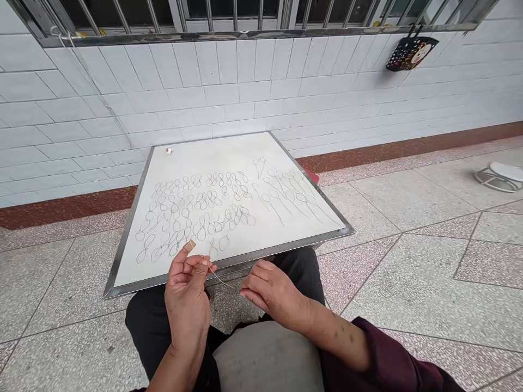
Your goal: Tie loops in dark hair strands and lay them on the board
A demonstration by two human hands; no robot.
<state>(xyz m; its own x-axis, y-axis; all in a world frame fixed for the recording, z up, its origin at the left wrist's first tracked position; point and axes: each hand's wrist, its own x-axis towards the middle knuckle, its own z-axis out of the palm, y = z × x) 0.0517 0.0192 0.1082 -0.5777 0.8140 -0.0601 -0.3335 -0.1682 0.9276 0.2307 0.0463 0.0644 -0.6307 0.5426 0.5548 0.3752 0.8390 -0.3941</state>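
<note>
My left hand point(190, 283) is raised at the near edge of the white board, thumb and fingers pinching a thin pale wire or string point(223, 281). The strand runs from there to my right hand point(272, 288), whose fingers are closed on its other end. Many thin looped pieces point(208, 200) lie in rows on the board's left and middle. Single loops with long tails point(286, 198) lie toward its right side. A separate small loop point(224, 243) rests near the front edge, just beyond my left hand.
The board point(229, 152) has a metal rim and a small red-and-white object point(169, 152) at its back left. A tiled wall stands behind it. A patterned bag point(412, 53) hangs from the window bars, and a round stool point(500, 175) stands far right.
</note>
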